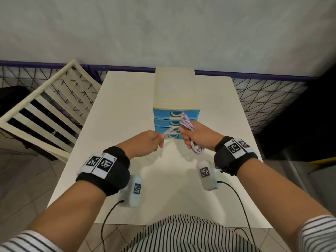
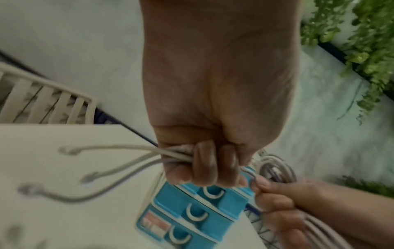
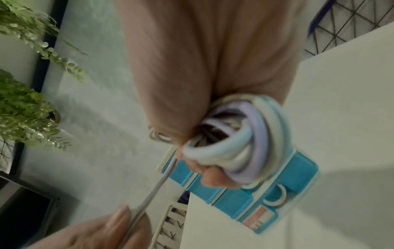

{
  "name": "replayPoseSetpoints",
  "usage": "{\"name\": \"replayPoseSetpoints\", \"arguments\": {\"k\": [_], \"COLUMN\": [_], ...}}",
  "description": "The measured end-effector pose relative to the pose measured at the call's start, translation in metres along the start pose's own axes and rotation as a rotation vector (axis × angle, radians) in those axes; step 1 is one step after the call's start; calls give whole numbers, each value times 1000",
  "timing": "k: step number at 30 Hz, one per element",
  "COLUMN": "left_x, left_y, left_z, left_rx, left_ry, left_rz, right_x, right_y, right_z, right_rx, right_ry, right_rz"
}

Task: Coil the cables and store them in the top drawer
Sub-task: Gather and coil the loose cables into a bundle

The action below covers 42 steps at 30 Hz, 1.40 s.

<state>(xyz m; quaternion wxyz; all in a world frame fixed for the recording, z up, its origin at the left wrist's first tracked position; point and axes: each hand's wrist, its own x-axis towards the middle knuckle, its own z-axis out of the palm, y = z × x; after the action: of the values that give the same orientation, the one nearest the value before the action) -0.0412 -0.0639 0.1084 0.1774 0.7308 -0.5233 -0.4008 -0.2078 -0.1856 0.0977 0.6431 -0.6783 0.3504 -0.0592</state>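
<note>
My right hand (image 1: 195,137) grips a coil of white and lilac cable (image 1: 187,124), whose loops (image 3: 249,134) bulge from my fist just in front of the drawer unit. My left hand (image 1: 145,143) grips the loose strands of the cable (image 1: 170,130), stretched taut between both hands; three connector ends (image 2: 85,170) dangle from that fist. The small drawer unit (image 1: 175,99), cream with blue drawers, stands at the table's middle back. Its top drawer (image 1: 161,113) looks closed, as do those below.
The white table (image 1: 218,110) carries only the drawer unit. A cream slatted chair (image 1: 47,106) stands at the left. A wire-grid fence (image 1: 269,99) runs behind, with green plants (image 2: 366,33) nearby. Black wires (image 1: 241,202) trail from my wrist cameras.
</note>
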Motion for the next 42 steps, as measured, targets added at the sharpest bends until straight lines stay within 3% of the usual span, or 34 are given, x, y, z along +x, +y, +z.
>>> {"name": "replayPoseSetpoints", "arguments": {"k": [3,6,11,16,20,25,32,36,39,42], "left_x": [3,5,3,5,1,2,-4,-5,-5,-5], "left_y": [3,7,24,34,40,32,22,5,-2,-4], "left_z": [12,24,39,40,42,38,31,32,35,34], "left_rx": [-153,-210,-225,-80,16,49,-162,2,438,653], "left_ry": [1,31,62,111,56,97,-17,-128,109,349], "left_rz": [23,73,182,156,200,252,168,147,211,325], "right_x": [3,3,4,6,13,15,24,25,23,17], "right_y": [-1,-4,-7,-4,-1,-10,-8,-10,-9,-8], "right_z": [8,15,35,38,37,31,21,2,-3,-1], "right_rx": [-32,-92,141,373,231,37,71,248,239,119], "right_ry": [70,40,-105,-105,128,388,522,599,417,235], "right_rz": [-30,-41,7,119,103,-108,-282,-262,-195,-86]}}
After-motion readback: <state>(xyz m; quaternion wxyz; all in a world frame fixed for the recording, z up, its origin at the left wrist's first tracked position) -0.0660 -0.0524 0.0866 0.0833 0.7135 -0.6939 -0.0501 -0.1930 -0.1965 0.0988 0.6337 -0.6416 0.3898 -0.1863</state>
